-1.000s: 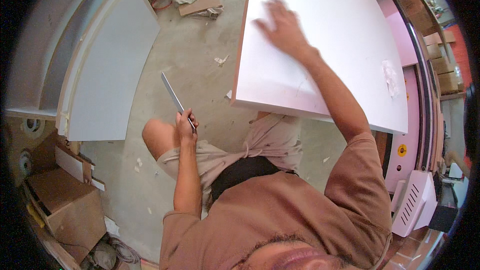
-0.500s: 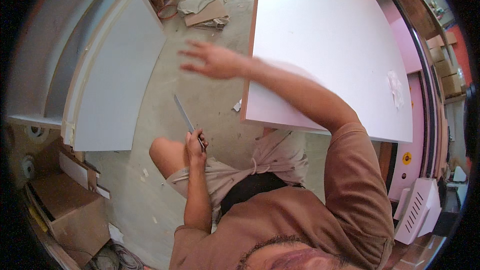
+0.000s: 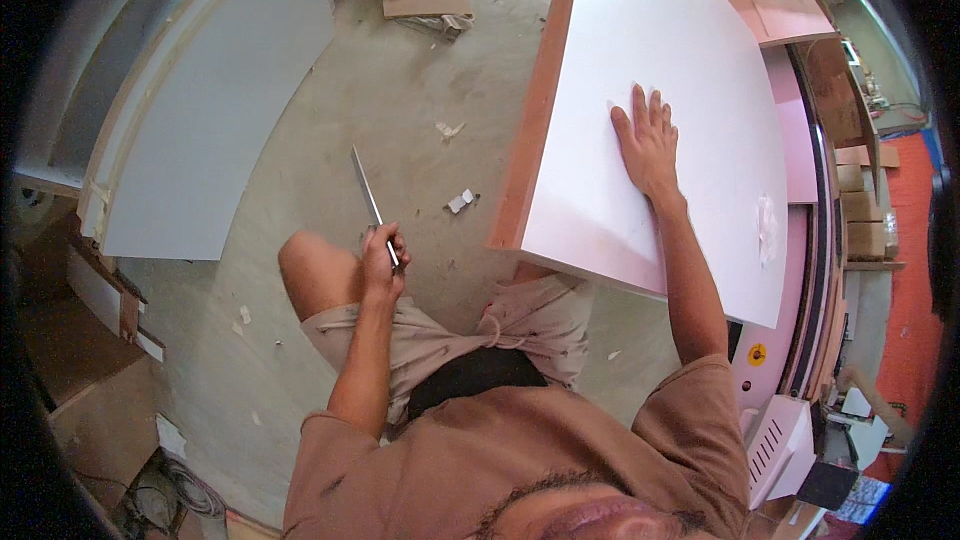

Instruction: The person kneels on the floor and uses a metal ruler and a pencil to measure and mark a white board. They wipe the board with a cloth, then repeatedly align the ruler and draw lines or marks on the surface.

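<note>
In my left hand (image 3: 382, 252), above my left knee, is a long narrow metal blade (image 3: 366, 183), perhaps a file or knife. It points away from me and its lower end is wrapped by my fingers. My right hand (image 3: 651, 148) lies flat with fingers spread on the white face of a large board (image 3: 600, 202). A bare brown edge (image 3: 530, 130) runs along the board's left side. Nothing is held in the right hand.
A grey-white panel (image 3: 215, 130) stands on the left. Cardboard pieces and cloth (image 3: 425, 2) lie on the far floor, with a crumpled white scrap (image 3: 460, 202) nearer. A cardboard box (image 3: 105, 420) sits at lower left, a slotted white housing (image 3: 775, 455) at lower right.
My right hand has swung from over the floor to the right and now rests on the board. The board appears turned and farther right in view. The blade stays in my left hand.
</note>
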Tool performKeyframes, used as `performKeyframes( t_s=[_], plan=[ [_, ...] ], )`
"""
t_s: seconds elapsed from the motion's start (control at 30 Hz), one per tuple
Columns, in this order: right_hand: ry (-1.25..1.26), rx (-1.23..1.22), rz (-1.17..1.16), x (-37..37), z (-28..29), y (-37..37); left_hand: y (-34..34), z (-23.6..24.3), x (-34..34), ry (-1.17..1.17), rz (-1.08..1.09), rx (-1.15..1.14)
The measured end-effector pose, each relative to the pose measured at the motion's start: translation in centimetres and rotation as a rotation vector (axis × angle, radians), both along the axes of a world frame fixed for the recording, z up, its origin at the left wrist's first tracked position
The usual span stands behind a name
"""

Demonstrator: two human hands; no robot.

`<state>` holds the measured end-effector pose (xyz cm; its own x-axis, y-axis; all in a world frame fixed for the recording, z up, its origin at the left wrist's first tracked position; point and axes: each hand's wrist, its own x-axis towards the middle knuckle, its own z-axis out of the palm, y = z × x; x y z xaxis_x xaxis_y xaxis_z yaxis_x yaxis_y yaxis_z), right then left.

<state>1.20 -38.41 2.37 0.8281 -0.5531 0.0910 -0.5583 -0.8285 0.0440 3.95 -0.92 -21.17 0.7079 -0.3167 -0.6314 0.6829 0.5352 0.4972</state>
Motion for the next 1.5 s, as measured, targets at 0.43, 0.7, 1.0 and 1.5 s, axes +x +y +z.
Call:
performKeyframes(
  t_s=[0.43,0.7,1.0,1.5],
  plan=[
    [-0.086,0.013,0.040,2.3,-1.9,-0.3,-9.3,0.0,0.6,-0.212,-0.222,-0.153],
    [0.017,0.030,0.009,6.9,-2.7,-1.1,-12.8,2.4,11.1,-0.423,-0.187,-0.078],
    [-0.135,0.111,0.174,7.5,-5.8,-0.2,-12.5,13.1,21.6,-0.945,-0.354,0.004],
    [-1.417,1.276,-0.280,-12.3,-2.2,17.4,-20.2,25.9,9.1,-1.968,-1.313,0.224]
  ],
)
